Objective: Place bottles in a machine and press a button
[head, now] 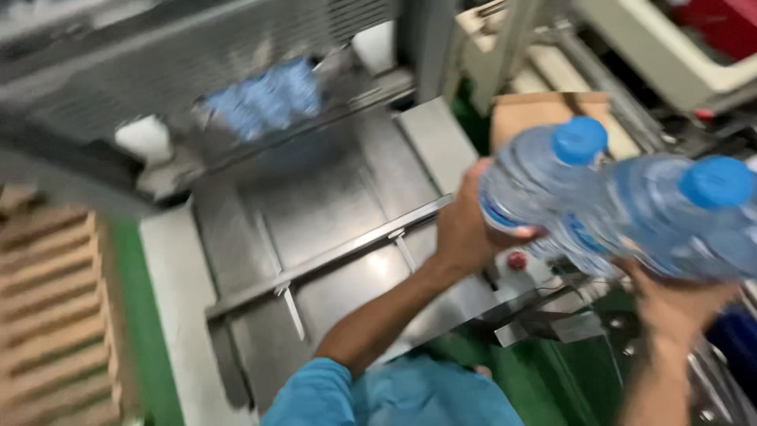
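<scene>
A grey metal table (315, 213) with a raised bar across it fills the middle, shiny under overhead light. A green floor (142, 331) runs along its left, beside a stack of wooden pallets (51, 308). At the far side stands a grey machine (181, 55); a brown cardboard box (544, 110) sits far right

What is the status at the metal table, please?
Left hand and right hand grip a wrapped pack of bottles. Pack held above metal table. Another pack blurred beyond.

Bright, even overhead light — soft glare on the steel table (331, 197), heavy motion blur throughout, edges smeared.
</scene>
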